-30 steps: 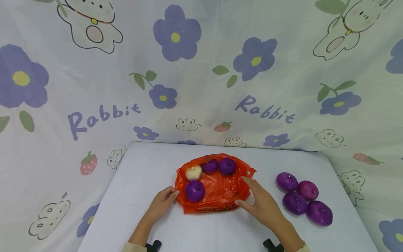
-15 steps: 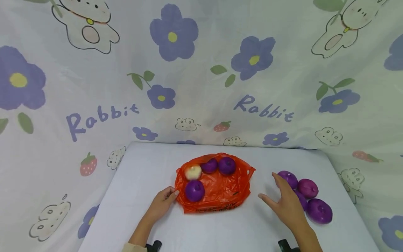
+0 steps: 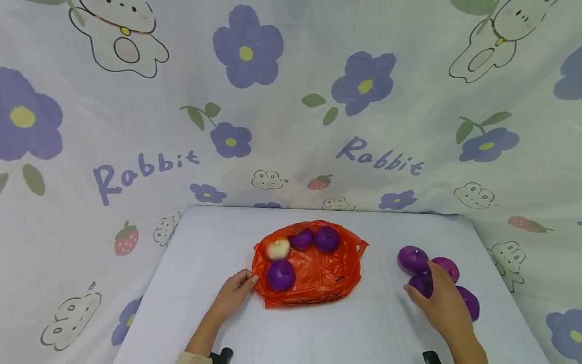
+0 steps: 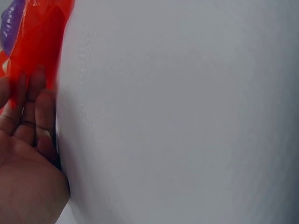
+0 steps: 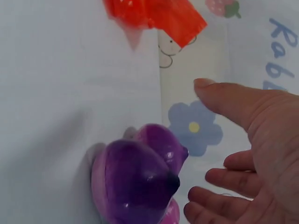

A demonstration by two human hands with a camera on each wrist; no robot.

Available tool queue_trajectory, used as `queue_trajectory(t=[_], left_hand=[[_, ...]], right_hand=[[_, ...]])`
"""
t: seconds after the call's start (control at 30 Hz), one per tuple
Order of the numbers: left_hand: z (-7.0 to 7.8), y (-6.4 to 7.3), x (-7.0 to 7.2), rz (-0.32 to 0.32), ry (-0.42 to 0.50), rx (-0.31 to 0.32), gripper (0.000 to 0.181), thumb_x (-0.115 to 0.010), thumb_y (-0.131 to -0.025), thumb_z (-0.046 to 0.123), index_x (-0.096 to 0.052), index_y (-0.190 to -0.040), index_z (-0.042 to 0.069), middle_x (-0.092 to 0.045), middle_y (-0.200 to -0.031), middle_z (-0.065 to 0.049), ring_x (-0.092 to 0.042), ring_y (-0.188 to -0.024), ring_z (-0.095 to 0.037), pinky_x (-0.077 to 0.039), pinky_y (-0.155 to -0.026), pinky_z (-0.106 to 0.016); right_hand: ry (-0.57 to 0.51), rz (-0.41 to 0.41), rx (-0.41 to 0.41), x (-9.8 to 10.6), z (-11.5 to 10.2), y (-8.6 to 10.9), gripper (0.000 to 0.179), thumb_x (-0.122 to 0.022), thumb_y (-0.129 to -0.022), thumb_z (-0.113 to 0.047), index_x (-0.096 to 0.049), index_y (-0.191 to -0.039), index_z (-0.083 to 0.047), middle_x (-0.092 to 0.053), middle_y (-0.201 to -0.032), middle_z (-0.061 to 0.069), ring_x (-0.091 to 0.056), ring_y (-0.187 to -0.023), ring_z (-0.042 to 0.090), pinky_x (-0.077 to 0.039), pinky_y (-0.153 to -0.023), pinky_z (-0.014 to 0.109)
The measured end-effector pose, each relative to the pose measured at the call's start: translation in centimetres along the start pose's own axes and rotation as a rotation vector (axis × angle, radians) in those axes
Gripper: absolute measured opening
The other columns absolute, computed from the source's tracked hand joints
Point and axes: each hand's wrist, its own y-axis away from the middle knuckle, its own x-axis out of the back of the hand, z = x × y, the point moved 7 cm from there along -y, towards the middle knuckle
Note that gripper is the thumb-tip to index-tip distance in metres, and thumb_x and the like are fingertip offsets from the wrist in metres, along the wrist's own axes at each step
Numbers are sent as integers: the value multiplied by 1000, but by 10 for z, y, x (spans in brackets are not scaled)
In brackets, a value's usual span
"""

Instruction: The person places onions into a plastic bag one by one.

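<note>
Extended the left forearm [image 3: 204, 331] forward and inward from the lower edge of the head view. Pinched with the left hand [image 3: 234, 292], setting the left thumb [image 3: 249, 283] against the left fingers [image 4: 44, 112]. Angled the right forearm [image 3: 470, 349] forward and inward. Held the right hand [image 3: 447, 306] well apart, spreading the right thumb [image 5: 229, 98] wide from the slightly bent right fingers [image 5: 233, 182].

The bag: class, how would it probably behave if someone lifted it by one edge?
The bag is likely floppy: its film looks thin and wrinkled. The purple balls in it look round, so they would probably roll together.
</note>
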Motion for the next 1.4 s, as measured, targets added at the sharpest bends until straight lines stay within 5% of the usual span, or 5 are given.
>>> queue_trajectory(t=[0.43, 1.4], left_hand=[[1, 2, 0, -1, -3, 3, 16, -64, -106, 26, -64, -99, 12, -59, -84, 0, -54, -82, -16, -45, -73, -29], [1, 2, -1, -10, -29, 5, 18, -63, -106, 30, -64, -100, 13, -59, -84, -1, -55, -83, -18, -46, -73, -29]], right_hand=[[41, -125, -94, -5, 20, 4, 103, -74, -96, -49, -22, -153, 20, -27, -151, 48, -29, -137, 66, -27, -108, 75], [55, -108, -112, -16, 36, 4, 83, -74, -96, -32, -33, -146, 20, -33, -146, 46, -34, -135, 65, -31, -105, 76]])
